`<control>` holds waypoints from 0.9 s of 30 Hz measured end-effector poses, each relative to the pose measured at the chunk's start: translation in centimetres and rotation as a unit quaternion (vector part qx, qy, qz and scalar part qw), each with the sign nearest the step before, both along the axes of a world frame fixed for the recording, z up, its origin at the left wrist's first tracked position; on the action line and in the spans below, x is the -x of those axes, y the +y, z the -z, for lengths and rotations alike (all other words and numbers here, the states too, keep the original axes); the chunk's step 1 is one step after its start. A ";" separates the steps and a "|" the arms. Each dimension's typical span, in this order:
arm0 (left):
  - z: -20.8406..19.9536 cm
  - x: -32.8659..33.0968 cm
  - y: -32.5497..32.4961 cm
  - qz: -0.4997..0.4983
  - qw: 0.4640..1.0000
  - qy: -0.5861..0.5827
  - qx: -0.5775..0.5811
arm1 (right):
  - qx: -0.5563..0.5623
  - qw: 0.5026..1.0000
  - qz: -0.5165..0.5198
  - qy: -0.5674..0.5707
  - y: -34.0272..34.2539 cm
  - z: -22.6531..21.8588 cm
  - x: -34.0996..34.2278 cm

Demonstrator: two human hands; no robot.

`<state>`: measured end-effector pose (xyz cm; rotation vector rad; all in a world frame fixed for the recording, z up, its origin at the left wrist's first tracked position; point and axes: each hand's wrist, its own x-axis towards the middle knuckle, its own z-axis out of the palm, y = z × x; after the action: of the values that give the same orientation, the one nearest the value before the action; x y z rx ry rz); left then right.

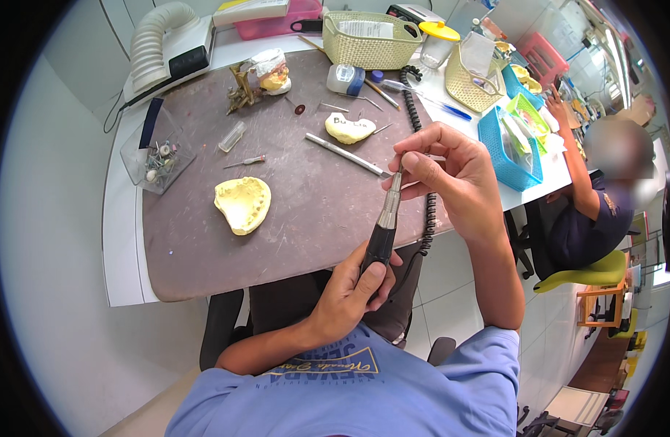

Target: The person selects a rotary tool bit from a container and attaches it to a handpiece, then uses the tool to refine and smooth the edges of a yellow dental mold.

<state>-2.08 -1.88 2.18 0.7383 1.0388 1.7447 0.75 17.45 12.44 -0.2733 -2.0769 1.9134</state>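
My left hand (349, 290) is wrapped around the black grip of a rotary handpiece (385, 224), held upright with its silver nose pointing up, above the desk's front edge. Thumb and fingers of my right hand (457, 178) are pinched at the tip of that nose; what sits between them is mostly hidden. On the desk nearby lie a yellow dental cast (258, 207), a second cast (349, 130) with dark writing on it, and a slim silver-handled tool (342, 153). A small screwdriver-like tool (246, 161) rests behind the first cast.
A clear box of burs (159, 164) stands at the left, an articulated model (269, 73) at the back. Baskets (371, 47) line the far edge. A coiled black cord (429, 218) hangs over the desk's right side. A co-worker (582, 211) sits at the right.
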 end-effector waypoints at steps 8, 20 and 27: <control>-0.5 -0.1 -0.6 0.062 0.989 -0.133 0.011 | -0.014 0.999 0.006 -0.029 0.2 1.4 1.3; -0.6 -1.1 -1.0 0.057 0.957 -0.284 -0.011 | -0.166 0.977 0.099 -0.094 -1.7 2.0 0.0; -0.3 -2.5 0.3 0.022 0.968 -0.246 -0.037 | -0.300 0.929 0.008 -0.218 -3.7 1.5 -2.3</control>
<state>0.46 -1.53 2.50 0.3373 0.6174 1.8095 3.10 13.73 10.90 -0.6038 -2.8109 1.1824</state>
